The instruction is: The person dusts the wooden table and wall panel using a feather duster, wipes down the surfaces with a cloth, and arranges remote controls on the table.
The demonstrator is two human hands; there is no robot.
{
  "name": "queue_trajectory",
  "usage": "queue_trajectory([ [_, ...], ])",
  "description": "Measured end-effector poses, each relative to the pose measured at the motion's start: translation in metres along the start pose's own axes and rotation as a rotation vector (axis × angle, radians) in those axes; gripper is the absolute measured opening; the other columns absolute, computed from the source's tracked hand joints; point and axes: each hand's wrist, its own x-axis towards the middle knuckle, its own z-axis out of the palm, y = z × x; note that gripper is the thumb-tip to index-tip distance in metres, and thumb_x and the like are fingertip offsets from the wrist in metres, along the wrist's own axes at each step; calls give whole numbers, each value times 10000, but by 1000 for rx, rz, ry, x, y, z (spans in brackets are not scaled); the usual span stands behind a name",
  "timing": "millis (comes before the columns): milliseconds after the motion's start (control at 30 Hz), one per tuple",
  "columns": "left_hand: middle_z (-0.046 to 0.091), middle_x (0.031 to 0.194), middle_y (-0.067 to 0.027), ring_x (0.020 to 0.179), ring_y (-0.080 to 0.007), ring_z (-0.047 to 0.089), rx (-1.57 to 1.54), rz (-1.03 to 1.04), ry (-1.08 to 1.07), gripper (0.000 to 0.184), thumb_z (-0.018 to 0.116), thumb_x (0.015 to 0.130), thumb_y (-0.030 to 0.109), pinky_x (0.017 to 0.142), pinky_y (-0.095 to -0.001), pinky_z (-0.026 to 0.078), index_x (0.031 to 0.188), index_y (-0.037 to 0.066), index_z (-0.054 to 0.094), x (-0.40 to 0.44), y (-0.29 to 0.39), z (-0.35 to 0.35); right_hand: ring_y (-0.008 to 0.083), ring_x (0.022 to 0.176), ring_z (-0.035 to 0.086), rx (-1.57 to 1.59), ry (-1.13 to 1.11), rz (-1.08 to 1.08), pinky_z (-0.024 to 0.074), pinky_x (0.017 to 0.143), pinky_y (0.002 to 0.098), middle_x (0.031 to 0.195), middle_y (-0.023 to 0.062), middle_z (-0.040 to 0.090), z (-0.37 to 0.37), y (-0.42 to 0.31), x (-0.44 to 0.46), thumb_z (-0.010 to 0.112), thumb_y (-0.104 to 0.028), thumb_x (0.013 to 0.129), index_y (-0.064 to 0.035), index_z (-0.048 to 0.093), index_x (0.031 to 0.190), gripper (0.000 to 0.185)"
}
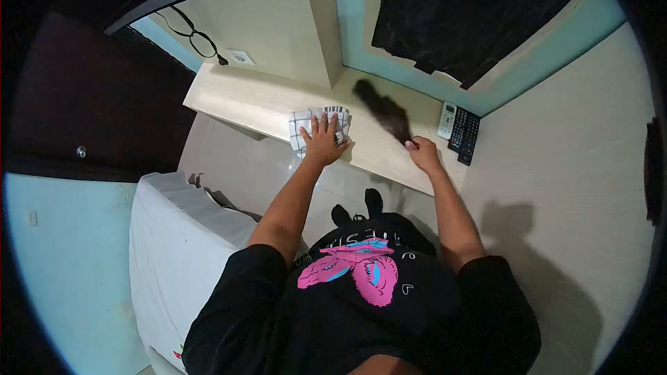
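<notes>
L hand point(322, 144): fingers spread, your palm on checked cloth point(300, 125), which laps shelf's point(236, 97) front edge.
R hand point(425, 156): you pinch duster point(392, 119) by near end.
Risk: drag L hand back & cloth may slip off; swing R hand too wide & duster may clip remotes point(457, 132).
Duster: at shelf, btwn cloth & remotes, blurred; long axis diag., tip pointing away & to your L.

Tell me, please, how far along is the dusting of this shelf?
Done: I cannot tell, as no part of the shelf looks clearly finished. In hand: the right hand holds the duster, blurred, so probably moving; the left hand lies flat on the checkered cloth. Remaining, probably: the right end, where the remotes cover the surface.
</notes>
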Motion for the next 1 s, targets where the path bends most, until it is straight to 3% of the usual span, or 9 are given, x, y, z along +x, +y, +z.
queue_trajectory([
  [167, 223, 1674, -167, 1553, -430, 108, -78, -20, 85, 944, 494, 897, 765, 1116, -791, 94, 1617, 201, 259, -10, 4, 8, 414, 722, 643, 37, 60, 100, 497, 692, 478, 749, 241, 642, -12, 12, 30, 719, -299, 905, 12, 671, 845, 319],
  [267, 255, 1660, -163, 1553, -415, 123, -132, -51, 147, 848, 575, 913, 649, 1132, -775, 103, 1595, 216, 314, -15, 11, 7, 231, 634, 605, -4, -184, -1, 480, 621, 406, 682, 139, 634, -16, 20, 37, 694, -253, 935, 14, 673, 866, 277],
  [367, 266, 1658, -129, 1549, -383, 172, -88, -75, 161, 791, 692, 878, 457, 1152, -759, 95, 1569, 237, 375, -21, 19, -4, 389, 719, 652, -69, 22, 14, 503, 700, 466, 780, 234, 660, -21, 12, 38, 694, -271, 923, 6, 681, 909, 278],
  [533, 312, 1640, -81, 1532, -336, 248, 5, -71, 71, 810, 760, 797, 208, 1152, -761, 139, 1531, 272, 425, -17, 1, 12, 112, 542, 513, 51, -265, -35, 404, 497, 313, 639, 26, 577, -13, 41, 35, 651, -210, 987, -16, 639, 833, 248],
  [633, 329, 1631, -85, 1529, -336, 255, -64, -150, 140, 796, 732, 791, 143, 1148, -769, 143, 1519, 256, 430, -3, -19, 18, 250, 686, 652, 96, -250, 277, 522, 702, 419, 766, 151, 670, -22, 12, 20, 714, -256, 914, -17, 704, 1050, 275],
  [700, 328, 1632, -89, 1530, -338, 251, -166, -231, 98, 799, 717, 790, 117, 1148, -769, 144, 1521, 247, 421, 5, -23, -3, 193, 576, 607, 14, -491, 364, 491, 542, 367, 721, 106, 662, -36, -10, 10, 699, -267, 941, -45, 712, 1090, 268],
  [767, 335, 1628, -101, 1530, -347, 246, -234, -242, 107, 782, 696, 804, 234, 1144, -774, 118, 1529, 226, 403, 20, -34, -4, 178, 571, 610, -33, -435, -3, 488, 542, 353, 702, 97, 668, -13, 31, 9, 703, -256, 937, -36, 720, 1044, 245],
  [867, 368, 1600, -141, 1522, -380, 245, -264, -267, 103, 761, 656, 806, 390, 1139, -775, 72, 1504, 180, 437, 31, -23, -26, 203, 634, 652, 168, -355, 300, 520, 643, 383, 701, 113, 682, -14, 15, -14, 715, -239, 917, -20, 728, 991, 232],
  [1000, 457, 1489, -222, 1461, -447, 309, -309, 96, 451, 659, 652, 783, 337, 1158, -718, 141, 1380, 75, 554, 47, 20, -26, 193, 616, 610, 92, -459, 154, 500, 630, 375, 707, 115, 664, -24, 19, -37, 697, -204, 937, -6, 693, 925, 198],
])
